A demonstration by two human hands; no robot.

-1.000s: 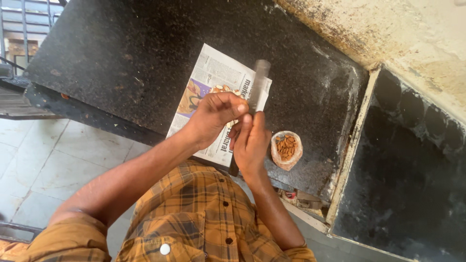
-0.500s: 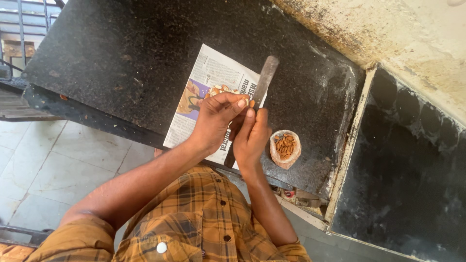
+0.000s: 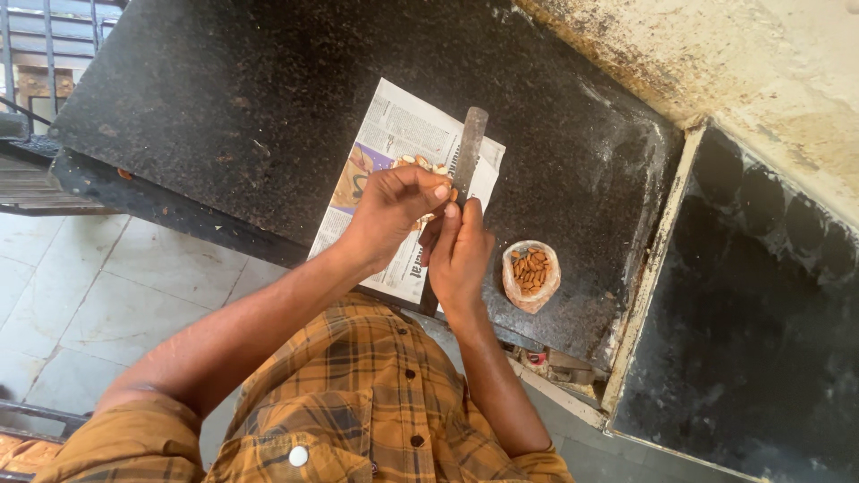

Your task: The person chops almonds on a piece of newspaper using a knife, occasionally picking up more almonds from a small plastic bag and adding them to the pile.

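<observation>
My right hand (image 3: 458,255) grips the handle of a long knife (image 3: 470,148), and its blade lies flat over a sheet of newspaper (image 3: 394,134) on the black stone counter (image 3: 224,107). My left hand (image 3: 394,210) is just left of it, fingertips pinched together beside the blade on what seems to be a small nut, mostly hidden by the fingers. A little heap of pale nut pieces (image 3: 416,164) lies on the paper just beyond my left fingers.
An open clear bag of brown almonds (image 3: 531,273) stands on the counter to the right of my right hand. Further right, a raised edge borders a sunken black basin (image 3: 743,295). A stained wall runs along the top right. Tiled floor lies at the left.
Both hands stay together over the newspaper. The knife blade has swung slightly, and the heap of nut pieces beyond my left fingers now shows more.
</observation>
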